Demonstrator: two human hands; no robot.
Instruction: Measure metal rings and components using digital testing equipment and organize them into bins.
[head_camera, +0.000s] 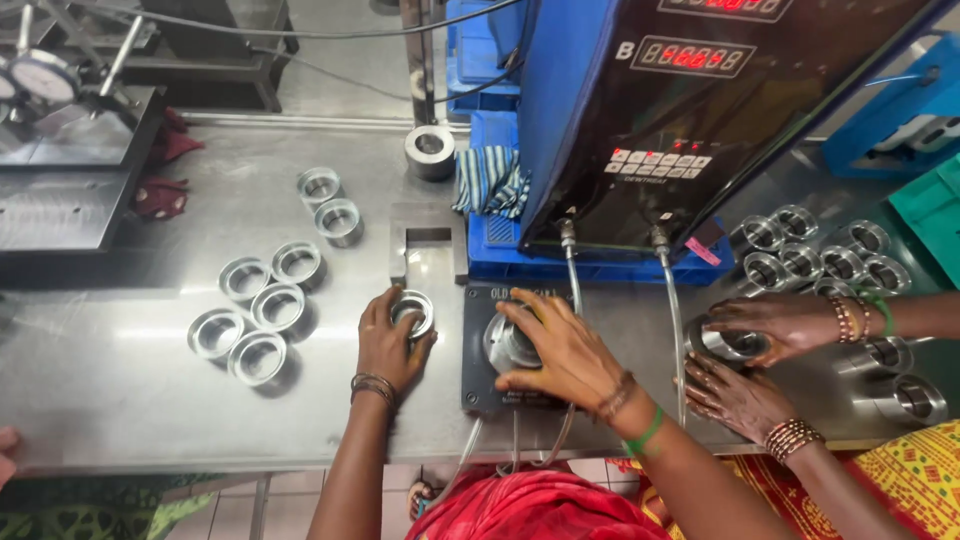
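My left hand is closed around a shiny metal ring resting on the steel table, just left of a dark gauge block. My right hand grips another metal ring seated on the round post of that gauge block. Two clear hoses run from the block area up to a dark blue-sided instrument box with red digit displays.
Several loose metal rings lie to the left; more rings crowd the right. A co-worker's two hands hold a ring at right. A dial gauge stand sits at the back left, with a striped cloth by the instrument.
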